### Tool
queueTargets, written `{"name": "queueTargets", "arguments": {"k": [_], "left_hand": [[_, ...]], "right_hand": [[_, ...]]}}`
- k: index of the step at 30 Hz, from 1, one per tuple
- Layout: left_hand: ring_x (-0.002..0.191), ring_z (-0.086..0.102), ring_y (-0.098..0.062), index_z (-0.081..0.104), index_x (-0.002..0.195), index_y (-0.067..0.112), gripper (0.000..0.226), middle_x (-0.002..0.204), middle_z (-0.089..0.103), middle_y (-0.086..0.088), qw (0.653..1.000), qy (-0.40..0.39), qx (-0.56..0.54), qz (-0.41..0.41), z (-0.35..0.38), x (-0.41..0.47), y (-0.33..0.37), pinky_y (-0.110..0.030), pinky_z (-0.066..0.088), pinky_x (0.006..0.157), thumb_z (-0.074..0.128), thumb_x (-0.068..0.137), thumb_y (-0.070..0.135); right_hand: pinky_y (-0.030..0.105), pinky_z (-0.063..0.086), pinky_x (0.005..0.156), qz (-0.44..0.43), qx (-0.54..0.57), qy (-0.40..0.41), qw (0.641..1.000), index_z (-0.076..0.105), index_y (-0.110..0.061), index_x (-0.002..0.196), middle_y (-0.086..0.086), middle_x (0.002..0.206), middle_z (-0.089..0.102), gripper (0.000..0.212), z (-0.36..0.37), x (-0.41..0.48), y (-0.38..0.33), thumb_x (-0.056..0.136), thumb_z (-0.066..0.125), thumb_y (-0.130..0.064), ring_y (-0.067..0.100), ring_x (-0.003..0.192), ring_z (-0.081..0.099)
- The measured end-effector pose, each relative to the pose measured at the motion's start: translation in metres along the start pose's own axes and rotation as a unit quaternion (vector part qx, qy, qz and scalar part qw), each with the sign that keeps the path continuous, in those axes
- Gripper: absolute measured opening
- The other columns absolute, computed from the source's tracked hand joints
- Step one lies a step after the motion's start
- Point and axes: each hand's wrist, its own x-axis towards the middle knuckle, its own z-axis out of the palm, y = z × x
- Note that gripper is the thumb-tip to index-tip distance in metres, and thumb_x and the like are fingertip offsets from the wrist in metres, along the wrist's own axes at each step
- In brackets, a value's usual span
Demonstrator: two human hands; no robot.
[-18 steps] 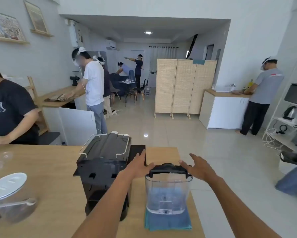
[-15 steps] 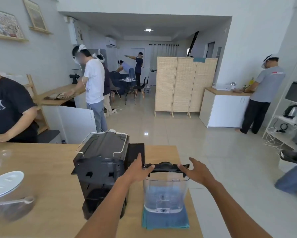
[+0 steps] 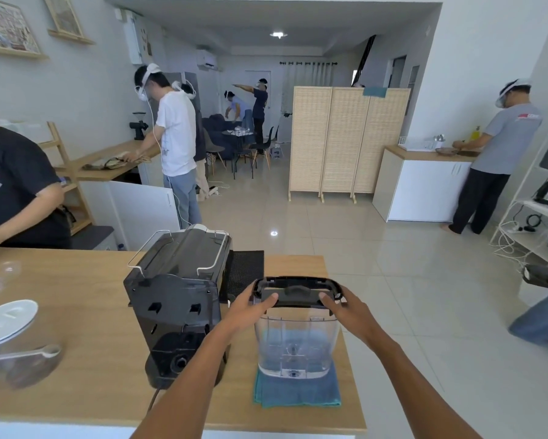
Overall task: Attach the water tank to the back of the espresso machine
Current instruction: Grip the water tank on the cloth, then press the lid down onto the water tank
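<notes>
A clear water tank (image 3: 296, 340) with a black lid stands upright on a blue cloth (image 3: 298, 392) at the right end of the wooden counter. My left hand (image 3: 250, 307) grips the lid's left side and my right hand (image 3: 345, 307) grips its right side. The black espresso machine (image 3: 177, 299) stands just left of the tank, its open back with two slots turned toward me. A black drip tray (image 3: 245, 270) lies behind, between machine and tank.
A clear jar with a white lid (image 3: 6, 321) and a scoop (image 3: 22, 359) sit at the counter's left. A person in a black shirt (image 3: 13, 191) works at the far left edge. The counter's right edge (image 3: 353, 375) drops to tiled floor.
Both hands have closed in from beside the tank's lid and now clasp its two sides. The tank still rests on the cloth.
</notes>
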Motion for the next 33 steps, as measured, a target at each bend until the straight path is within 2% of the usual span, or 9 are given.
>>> {"name": "queueTargets", "arguments": {"k": [3,7,13,17,21,23,25,30,33], "left_hand": [[0.122,0.060,-0.011,0.051,0.131,0.050,0.051,0.127,0.066,0.016,0.998,0.024,-0.021,0.048,0.000,-0.004,-0.003,-0.030,0.047,0.102,0.073,0.085,0.051],[0.107,0.067,-0.009,0.057,0.141,0.034,0.081,0.116,0.074,0.013,0.994,0.074,-0.002,0.076,-0.001,-0.010,-0.006,-0.035,0.053,0.098,0.075,0.070,0.069],[0.073,0.073,-0.005,0.079,0.087,0.036,0.039,0.072,0.078,0.011,0.976,0.164,0.033,0.141,0.000,-0.010,-0.013,-0.038,0.061,0.073,0.080,0.065,0.068],[0.065,0.071,-0.011,0.075,0.072,0.037,0.041,0.065,0.074,0.004,0.970,0.184,0.041,0.152,0.001,-0.009,-0.016,-0.044,0.059,0.067,0.077,0.060,0.076],[0.084,0.075,-0.006,0.081,0.103,0.031,0.067,0.087,0.081,0.009,0.969,0.203,0.001,0.143,0.008,-0.014,-0.017,-0.038,0.062,0.076,0.079,0.055,0.078],[0.100,0.072,-0.003,0.076,0.119,0.023,0.082,0.107,0.079,0.006,0.970,0.195,-0.015,0.142,0.010,-0.016,-0.019,-0.032,0.061,0.087,0.081,0.054,0.074],[0.103,0.071,-0.004,0.073,0.124,0.021,0.084,0.112,0.078,0.003,0.971,0.194,-0.034,0.136,0.013,-0.020,-0.018,-0.027,0.059,0.089,0.082,0.057,0.071],[0.064,0.058,0.009,0.075,0.119,0.028,0.066,0.066,0.067,0.021,0.964,0.228,-0.073,0.116,0.022,-0.021,-0.007,-0.011,0.045,0.071,0.054,0.082,0.077],[0.055,0.050,-0.002,0.076,0.117,0.021,0.061,0.053,0.057,0.005,0.967,0.214,-0.086,0.104,0.025,-0.016,-0.005,-0.018,0.041,0.063,0.049,0.091,0.069]], "right_hand": [[0.011,0.040,0.070,-0.027,0.009,0.016,0.999,0.047,-0.042,0.139,-0.010,0.115,0.069,0.055,0.001,-0.003,-0.002,0.089,0.059,-0.061,-0.001,0.086,0.066],[0.006,0.039,0.067,-0.041,0.022,0.023,0.999,0.037,-0.054,0.141,-0.016,0.108,0.070,0.059,0.000,-0.007,-0.005,0.087,0.058,-0.065,-0.008,0.084,0.066],[0.029,0.044,0.095,-0.053,0.044,0.019,0.997,0.036,-0.043,0.149,-0.006,0.128,0.063,0.071,0.006,-0.005,-0.001,0.086,0.053,-0.070,0.020,0.120,0.061],[0.027,0.042,0.091,-0.047,0.056,0.036,0.997,0.034,-0.047,0.151,-0.003,0.125,0.065,0.078,0.007,-0.006,-0.002,0.081,0.042,-0.081,0.016,0.110,0.061],[0.014,0.042,0.070,-0.049,0.075,0.067,0.994,0.041,-0.047,0.147,-0.005,0.115,0.071,0.078,0.012,-0.009,-0.005,0.079,0.037,-0.085,0.000,0.078,0.066],[0.015,0.044,0.079,-0.050,0.094,0.076,0.991,0.041,-0.048,0.147,-0.006,0.125,0.068,0.076,0.015,-0.010,-0.005,0.080,0.039,-0.083,-0.001,0.088,0.066],[0.028,0.043,0.097,-0.047,0.114,0.076,0.989,0.039,-0.047,0.149,-0.003,0.139,0.061,0.077,0.017,-0.010,-0.003,0.080,0.042,-0.081,0.015,0.118,0.061],[0.042,0.035,0.111,-0.039,0.137,0.060,0.988,0.031,-0.049,0.152,0.000,0.155,0.046,0.084,0.017,-0.011,-0.002,0.076,0.043,-0.082,0.029,0.141,0.043],[0.041,0.034,0.111,-0.042,0.148,0.058,0.986,0.031,-0.050,0.152,-0.001,0.157,0.043,0.084,0.017,-0.013,-0.002,0.075,0.045,-0.082,0.029,0.142,0.041]]}}
